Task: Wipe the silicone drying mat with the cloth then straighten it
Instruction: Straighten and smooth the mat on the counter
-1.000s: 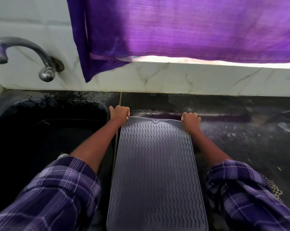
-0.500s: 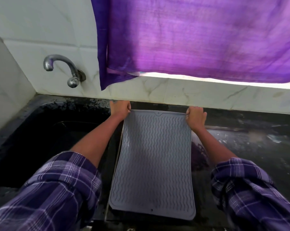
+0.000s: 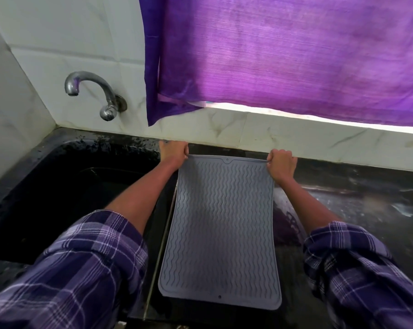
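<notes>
A grey silicone drying mat (image 3: 221, 233) with wavy ridges lies lengthwise on the dark counter, just right of the sink. My left hand (image 3: 173, 151) grips its far left corner. My right hand (image 3: 281, 163) grips its far right corner. The mat's far edge is pulled taut between both hands, close to the back wall. A dark purple cloth (image 3: 287, 224) lies bunched on the counter by the mat's right side, partly hidden under my right forearm.
A black sink (image 3: 58, 193) fills the left side, with a metal tap (image 3: 91, 91) on the tiled wall above it. A purple curtain (image 3: 283, 51) hangs over the window ledge behind the counter (image 3: 367, 198). The counter surface to the right looks wet and speckled.
Both hands have slid the mat away from me toward the back wall. Its near edge, first out of view, now shows fully on the counter.
</notes>
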Available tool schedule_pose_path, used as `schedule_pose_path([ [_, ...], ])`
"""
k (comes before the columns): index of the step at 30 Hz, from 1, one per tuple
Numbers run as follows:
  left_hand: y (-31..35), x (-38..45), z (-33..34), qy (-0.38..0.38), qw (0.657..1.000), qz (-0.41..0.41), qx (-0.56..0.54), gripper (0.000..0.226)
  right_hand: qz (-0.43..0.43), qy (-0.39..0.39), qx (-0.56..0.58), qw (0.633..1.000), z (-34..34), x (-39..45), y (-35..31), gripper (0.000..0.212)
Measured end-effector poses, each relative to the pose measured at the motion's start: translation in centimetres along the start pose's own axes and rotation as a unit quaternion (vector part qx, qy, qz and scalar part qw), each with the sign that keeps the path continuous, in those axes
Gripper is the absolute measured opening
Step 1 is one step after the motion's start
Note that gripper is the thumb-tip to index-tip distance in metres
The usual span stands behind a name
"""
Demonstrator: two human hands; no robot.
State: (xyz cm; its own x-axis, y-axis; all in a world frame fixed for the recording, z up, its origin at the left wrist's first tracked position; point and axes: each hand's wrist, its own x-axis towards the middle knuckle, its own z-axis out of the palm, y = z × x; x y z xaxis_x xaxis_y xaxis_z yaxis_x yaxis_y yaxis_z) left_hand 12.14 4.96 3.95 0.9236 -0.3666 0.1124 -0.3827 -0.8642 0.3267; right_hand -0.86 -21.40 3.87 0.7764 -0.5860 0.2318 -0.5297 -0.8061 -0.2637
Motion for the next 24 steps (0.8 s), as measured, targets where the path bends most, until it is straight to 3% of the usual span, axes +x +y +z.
schedule_pose_path([
  [17, 0.1, 7.5, 5.2, -0.059, 0.995, 0.029, 0.076, 0.014, 0.037, -0.055, -0.018, 0.998, 5.1, 4.6, 1.3, 0.013],
  [21, 0.0, 8.1, 7.0, -0.03, 0.994, 0.041, 0.1, 0.031, 0.042, -0.079, -0.005, 0.996, 6.4, 4.9, 1.8, 0.038],
  [24, -0.6, 7.5, 7.7, -0.05, 0.992, 0.043, 0.11, 0.037, 0.041, -0.101, -0.006, 0.994, 7.5, 4.0, 2.1, 0.043],
])
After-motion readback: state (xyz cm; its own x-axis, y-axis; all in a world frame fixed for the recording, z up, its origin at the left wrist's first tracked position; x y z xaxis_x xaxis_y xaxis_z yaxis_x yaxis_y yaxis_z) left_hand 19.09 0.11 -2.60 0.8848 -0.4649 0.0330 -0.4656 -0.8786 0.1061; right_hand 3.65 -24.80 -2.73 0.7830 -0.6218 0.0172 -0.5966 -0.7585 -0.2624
